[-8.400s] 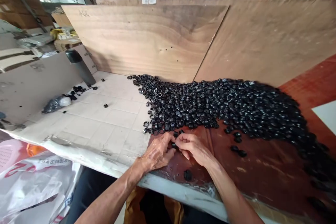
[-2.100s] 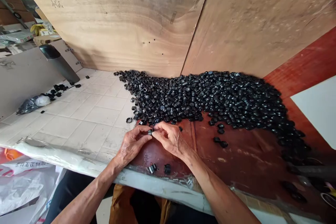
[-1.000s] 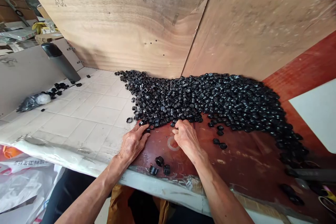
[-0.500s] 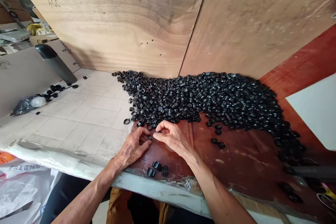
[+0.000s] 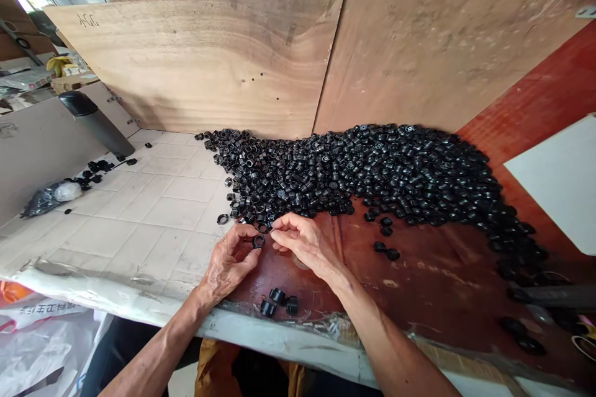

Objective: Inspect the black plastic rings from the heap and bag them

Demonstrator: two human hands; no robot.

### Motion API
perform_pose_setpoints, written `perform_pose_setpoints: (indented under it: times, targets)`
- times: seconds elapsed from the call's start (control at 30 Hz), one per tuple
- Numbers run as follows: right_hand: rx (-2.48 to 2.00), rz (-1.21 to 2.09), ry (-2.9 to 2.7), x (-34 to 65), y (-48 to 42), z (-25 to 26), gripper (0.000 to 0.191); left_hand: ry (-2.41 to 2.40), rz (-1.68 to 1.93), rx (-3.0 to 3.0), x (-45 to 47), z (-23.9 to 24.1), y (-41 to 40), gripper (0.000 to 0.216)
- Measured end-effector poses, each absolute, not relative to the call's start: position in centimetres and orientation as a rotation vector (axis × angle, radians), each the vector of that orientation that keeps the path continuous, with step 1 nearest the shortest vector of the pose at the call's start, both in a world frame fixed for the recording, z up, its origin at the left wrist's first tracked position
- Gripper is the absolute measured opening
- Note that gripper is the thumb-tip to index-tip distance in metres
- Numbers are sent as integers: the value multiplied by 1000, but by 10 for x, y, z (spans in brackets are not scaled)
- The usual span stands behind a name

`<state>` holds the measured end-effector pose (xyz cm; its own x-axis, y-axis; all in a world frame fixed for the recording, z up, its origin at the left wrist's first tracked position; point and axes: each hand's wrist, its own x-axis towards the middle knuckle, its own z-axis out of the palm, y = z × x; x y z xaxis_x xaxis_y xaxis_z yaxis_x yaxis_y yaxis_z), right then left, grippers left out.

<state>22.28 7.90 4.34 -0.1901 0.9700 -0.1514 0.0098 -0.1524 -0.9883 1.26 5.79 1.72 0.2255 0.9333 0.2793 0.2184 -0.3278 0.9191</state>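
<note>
A small black ring [image 5: 259, 241] is pinched between the thumb and forefinger of my left hand [image 5: 229, 260], its round opening facing me. Just to its right, my right hand [image 5: 300, 240] is closed in a pinch with the fingertips close to the ring; whatever lies between them is hidden. Behind both hands spreads a big heap of black plastic parts [image 5: 298, 173], rings at its left and rounded caps toward the right. Nearer the table edge, a few black fittings [image 5: 278, 296] sit together below my hands.
A dark bottle [image 5: 100, 127] leans at the left, near loose black pieces and a plastic bag [image 5: 44, 198]. A tall wooden board [image 5: 209, 62] closes off the back. Loose black caps [image 5: 386, 252] lie right of my hands. At the right edge stands a white panel [image 5: 559, 180].
My left hand has turned the black ring so its opening faces me. Both hands stay close together. The view has shifted slightly.
</note>
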Motion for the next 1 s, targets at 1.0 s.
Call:
perform_pose_setpoints:
  times: [1.0]
  targets:
    - [-1109,1111,-1569,209,69,40,17,1069,1211,1690,10,16,60,20]
